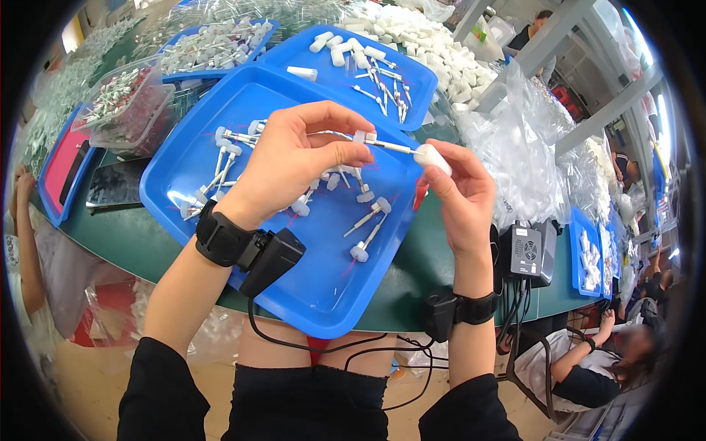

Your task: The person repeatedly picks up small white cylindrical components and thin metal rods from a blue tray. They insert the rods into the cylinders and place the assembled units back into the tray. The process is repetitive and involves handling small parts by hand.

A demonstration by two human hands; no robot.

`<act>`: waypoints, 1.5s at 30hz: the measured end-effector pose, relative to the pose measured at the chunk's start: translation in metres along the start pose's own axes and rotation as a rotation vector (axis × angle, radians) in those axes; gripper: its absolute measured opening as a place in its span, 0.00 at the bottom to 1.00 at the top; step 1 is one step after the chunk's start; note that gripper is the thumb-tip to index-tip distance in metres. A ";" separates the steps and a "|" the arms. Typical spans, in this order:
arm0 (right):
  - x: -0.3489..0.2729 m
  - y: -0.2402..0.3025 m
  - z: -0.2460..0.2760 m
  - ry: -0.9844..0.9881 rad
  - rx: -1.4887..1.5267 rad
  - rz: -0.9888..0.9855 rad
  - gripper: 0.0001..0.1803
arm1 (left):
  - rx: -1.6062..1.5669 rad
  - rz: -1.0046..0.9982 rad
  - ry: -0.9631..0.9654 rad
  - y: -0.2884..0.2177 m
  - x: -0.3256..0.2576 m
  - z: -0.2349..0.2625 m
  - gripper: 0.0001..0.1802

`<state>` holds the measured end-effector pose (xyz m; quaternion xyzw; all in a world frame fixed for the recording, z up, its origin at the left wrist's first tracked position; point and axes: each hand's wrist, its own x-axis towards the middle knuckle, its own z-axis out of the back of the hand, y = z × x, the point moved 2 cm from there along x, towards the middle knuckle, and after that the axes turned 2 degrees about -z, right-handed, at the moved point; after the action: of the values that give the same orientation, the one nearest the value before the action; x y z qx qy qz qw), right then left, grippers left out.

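Observation:
My left hand (294, 158) pinches a thin white stick-like part (393, 147) with a pale translucent collar between thumb and fingers. In my right hand (463, 195) is a white cylindrical cap (432, 159), gripped between thumb and fingers. The stick's far tip meets the cap's left end; whether it sits inside, I cannot tell. A small red thing (421, 192) shows beside my right palm. Below my hands, a large blue tray (316, 312) holds several similar white sticks with collars (359, 252), some partly hidden behind my left hand.
Behind is a second blue tray (426, 88) with white caps and sticks, backed by a heap of white caps (412, 33). At left are a clear tub (136, 110) and a dark phone (116, 184). Plastic bags (515, 162) and a grey box (523, 250) stand right. Cables hang below my wrists.

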<state>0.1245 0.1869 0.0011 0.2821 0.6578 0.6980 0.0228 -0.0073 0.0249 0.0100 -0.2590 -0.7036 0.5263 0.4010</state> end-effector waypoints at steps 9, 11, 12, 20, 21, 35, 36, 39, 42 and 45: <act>-0.002 -0.002 0.001 -0.003 -0.429 0.211 0.15 | 0.107 -0.020 0.007 0.000 0.001 -0.003 0.13; -0.003 0.000 -0.002 -0.014 -0.417 0.196 0.14 | 0.145 -0.062 0.008 0.003 0.001 -0.002 0.13; -0.003 0.000 -0.004 -0.019 -0.411 0.188 0.13 | 0.164 -0.084 0.005 0.004 0.000 -0.001 0.13; -0.002 -0.008 -0.006 0.045 -0.118 -0.130 0.18 | 0.191 -0.072 0.071 0.003 -0.001 -0.004 0.12; -0.001 -0.010 -0.007 0.022 -0.110 -0.087 0.16 | 0.191 -0.073 0.060 0.003 -0.001 -0.004 0.12; -0.003 0.007 -0.003 0.004 0.040 -0.068 0.18 | 0.145 -0.087 0.047 0.004 0.000 -0.003 0.12; -0.005 0.009 -0.003 0.020 -0.073 -0.048 0.16 | 0.145 -0.091 0.051 0.004 0.000 -0.004 0.12; -0.005 0.008 0.000 0.087 -0.142 -0.082 0.16 | 0.145 -0.101 0.072 0.005 -0.001 -0.005 0.12; -0.008 0.012 -0.009 0.094 -0.149 -0.036 0.13 | 0.139 -0.101 0.108 0.004 -0.002 -0.006 0.13; -0.009 0.011 -0.013 0.102 -0.128 -0.023 0.13 | 0.147 -0.101 0.117 0.006 -0.002 -0.006 0.14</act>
<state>0.1297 0.1699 0.0081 0.2366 0.6155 0.7516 0.0155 -0.0016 0.0281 0.0046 -0.2236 -0.6505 0.5396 0.4854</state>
